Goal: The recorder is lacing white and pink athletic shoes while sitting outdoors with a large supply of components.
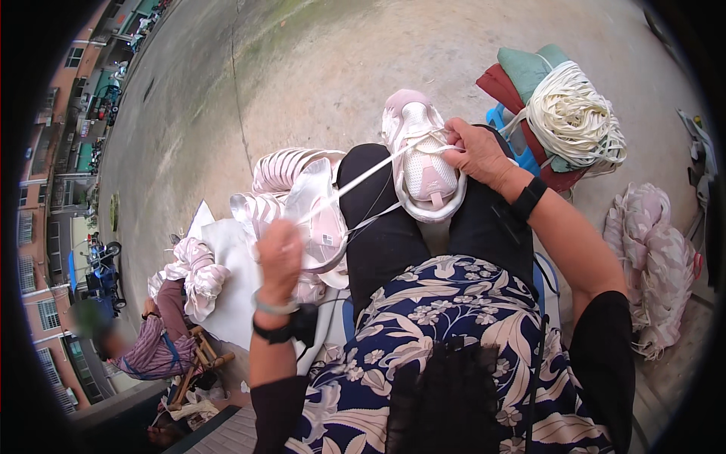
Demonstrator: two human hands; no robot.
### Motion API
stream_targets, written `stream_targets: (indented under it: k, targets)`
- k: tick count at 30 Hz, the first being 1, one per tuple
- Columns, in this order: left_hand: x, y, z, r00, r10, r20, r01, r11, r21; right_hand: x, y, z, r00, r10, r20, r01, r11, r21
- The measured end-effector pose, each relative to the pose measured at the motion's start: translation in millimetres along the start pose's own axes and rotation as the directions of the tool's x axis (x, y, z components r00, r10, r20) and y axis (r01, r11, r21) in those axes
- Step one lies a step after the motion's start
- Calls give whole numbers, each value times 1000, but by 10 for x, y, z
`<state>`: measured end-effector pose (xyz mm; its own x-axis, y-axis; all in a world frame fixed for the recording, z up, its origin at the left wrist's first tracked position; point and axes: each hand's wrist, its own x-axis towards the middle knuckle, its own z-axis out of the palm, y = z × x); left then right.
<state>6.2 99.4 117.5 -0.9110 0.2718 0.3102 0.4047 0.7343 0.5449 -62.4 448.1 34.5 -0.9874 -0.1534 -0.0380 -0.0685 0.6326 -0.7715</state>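
Concrete ground (318, 83) lies beyond the shoe (435, 178), seemingly part-laced, still untied; the right hand (480, 151) beside it pinches the lace (363, 178); leftward, the blurred left hand (280, 253) grips it taut.

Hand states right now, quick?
Left hand: closed, motion-blurred, holding taut white shoelace.
Right hand: closed, pinching white shoelace at the pink-and-white sneaker.

Just beside the right fingers (458, 132), the shoe (428, 175) shows matt mesh cloth; farther beyond them, the ground (325, 68) looks like rough concrete.
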Motion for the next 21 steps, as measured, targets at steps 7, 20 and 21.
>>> stream_targets:
  k: [7, 20, 21]
  targets:
    - [-1314, -832, -978, 604, -669, -432, 688, 712, -141, 68, -148, 80, 996, -92, -16, 92, 996, 8]
    - [-305, -318, -1422, 916, -360, -175, -158, 76, -984, 409, 35, 69, 955, 245, 168, -289, 899, 330]
    - [-202, -147, -1364, 834, -489, -255, -214, 139, -967, 396, 35, 86, 993, 114, 38, -118, 980, 159]
